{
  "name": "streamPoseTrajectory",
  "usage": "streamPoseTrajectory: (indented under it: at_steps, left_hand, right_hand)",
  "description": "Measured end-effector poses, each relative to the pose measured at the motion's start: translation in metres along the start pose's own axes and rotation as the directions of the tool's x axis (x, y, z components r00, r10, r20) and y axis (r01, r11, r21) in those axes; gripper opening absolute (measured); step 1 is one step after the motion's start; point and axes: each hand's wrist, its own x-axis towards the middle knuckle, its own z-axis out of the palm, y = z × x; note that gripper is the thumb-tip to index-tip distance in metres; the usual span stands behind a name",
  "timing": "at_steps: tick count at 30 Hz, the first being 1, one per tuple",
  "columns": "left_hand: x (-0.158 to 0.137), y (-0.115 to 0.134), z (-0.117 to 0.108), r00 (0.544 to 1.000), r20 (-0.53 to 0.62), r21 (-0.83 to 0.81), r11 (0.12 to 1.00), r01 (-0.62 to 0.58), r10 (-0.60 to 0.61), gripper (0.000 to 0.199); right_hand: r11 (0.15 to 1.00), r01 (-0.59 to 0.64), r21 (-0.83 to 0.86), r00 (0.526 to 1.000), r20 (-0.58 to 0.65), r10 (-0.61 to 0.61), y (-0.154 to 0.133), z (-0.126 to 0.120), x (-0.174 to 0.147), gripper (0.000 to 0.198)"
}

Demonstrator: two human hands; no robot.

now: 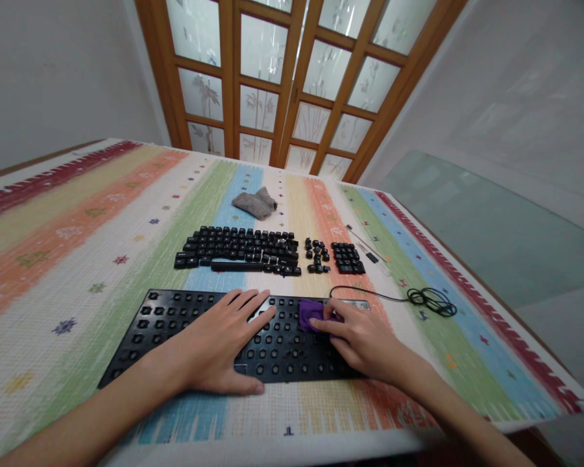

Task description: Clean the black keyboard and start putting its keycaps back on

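— The left hand point(224, 338)?
— Palm down, fingers spread over the keyboard base point(282, 353), which lies at six o'clock; its forearm point(102, 402) enters from seven.
— The right hand point(363, 334)?
— Curled, pinching a purple cloth point(308, 312) onto the base at two o'clock of its middle. Some fingertips are hidden, so contact appears firm but is unconfirmed.
— Loose keycaps point(238, 246)?
— Beyond the base, at twelve.

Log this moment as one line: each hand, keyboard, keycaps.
left hand: spread on keyboard base | right hand: holding purple cloth on it | keycaps: grouped beyond base | gray cloth: beyond keycaps | cable: looped at right
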Motion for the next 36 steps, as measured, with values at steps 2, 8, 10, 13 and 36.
streamPoseTrajectory:
  at_steps: [2, 8, 10, 13, 36]
  left_hand:
    - [0.000, 0.000, -0.001, 1.000, 0.008, 0.007, 1.000, 0.005, -0.005, 0.104]
    - [0.000, 0.002, -0.002, 0.999, 0.032, 0.004, 1.000, 0.011, -0.011, 0.104]
    - [0.000, 0.002, -0.001, 0.999, 0.028, 0.003, 1.000, 0.014, -0.014, 0.104]
    - [0.000, 0.001, 0.000, 1.000, 0.012, -0.008, 1.000, 0.010, -0.010, 0.103]
    - [-0.001, -0.002, 0.003, 1.000, -0.025, -0.031, 0.999, -0.013, 0.012, 0.101]
  right_hand:
    - [0.999, -0.018, 0.046, 1.000, -0.005, 0.018, 0.005, 0.001, -0.004, 0.040]
    - [0.991, -0.090, 0.104, 0.995, -0.031, 0.094, 0.013, 0.003, -0.012, 0.039]
    - [0.989, -0.108, 0.102, 0.993, -0.031, 0.111, 0.012, 0.003, -0.013, 0.039]
    - [0.980, -0.168, 0.110, 0.984, -0.037, 0.173, 0.010, 0.003, -0.011, 0.038]
    - [0.905, -0.351, 0.239, 0.921, -0.085, 0.380, 0.019, 0.000, -0.017, 0.029]
